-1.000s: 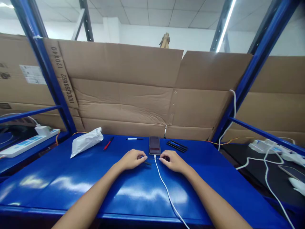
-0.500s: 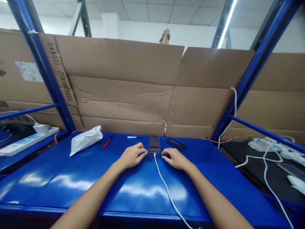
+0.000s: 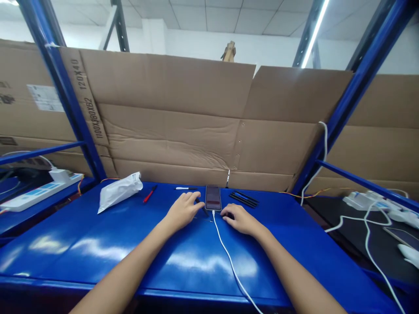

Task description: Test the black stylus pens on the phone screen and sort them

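My left hand is on the left of an upright phone, finger and thumb closed around a thin dark pen-like stick. The stick slants down toward the blue tabletop, its lower end near the plug of a white charging cable. That cable enters the bottom of the phone. Right of the plug, my right hand rests on the table with its fingers curled in; whatever it may hold is hidden. Several black pens lie just beyond it. A white pen lies behind my left hand.
A red pen and a white plastic packet lie at the left on the blue table. Cardboard walls off the back. Power strips and white cables occupy the neighbouring surfaces, beyond blue posts.
My left fingers have lifted and spread slightly, and the dark stick stands steeper. My right hand has barely moved. The whole view has shifted a little.
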The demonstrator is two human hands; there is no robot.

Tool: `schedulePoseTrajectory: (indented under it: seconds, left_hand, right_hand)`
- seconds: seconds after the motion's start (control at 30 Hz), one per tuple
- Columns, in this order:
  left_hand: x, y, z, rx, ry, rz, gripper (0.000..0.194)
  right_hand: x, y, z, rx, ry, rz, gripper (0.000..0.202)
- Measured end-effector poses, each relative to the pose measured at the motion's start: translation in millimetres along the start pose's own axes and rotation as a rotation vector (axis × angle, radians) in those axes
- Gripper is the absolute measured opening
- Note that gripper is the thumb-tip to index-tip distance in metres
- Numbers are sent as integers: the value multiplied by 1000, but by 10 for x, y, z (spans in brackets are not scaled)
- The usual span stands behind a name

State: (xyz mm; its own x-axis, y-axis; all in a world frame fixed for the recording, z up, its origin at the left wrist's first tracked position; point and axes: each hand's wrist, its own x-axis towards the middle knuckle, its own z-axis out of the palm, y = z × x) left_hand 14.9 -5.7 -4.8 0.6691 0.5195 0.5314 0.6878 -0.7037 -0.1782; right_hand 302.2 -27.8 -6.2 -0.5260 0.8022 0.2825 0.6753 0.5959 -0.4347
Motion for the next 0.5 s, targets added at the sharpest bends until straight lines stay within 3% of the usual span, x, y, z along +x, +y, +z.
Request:
schedulePoseTrajectory:
  seconds: [0.27, 0.4, 0.5]
  left_hand:
    - [33, 101, -78, -104, 28, -30, 30]
    - [65, 211, -127, -210, 14, 20, 32]
    - [67, 202, -121, -232, 41, 4, 34]
  right_hand:
    - [-13, -221, -55, 69, 140, -93, 20]
    - [20, -390, -16, 118, 129, -164, 15]
    - [24, -382, -10, 90, 136, -149, 10]
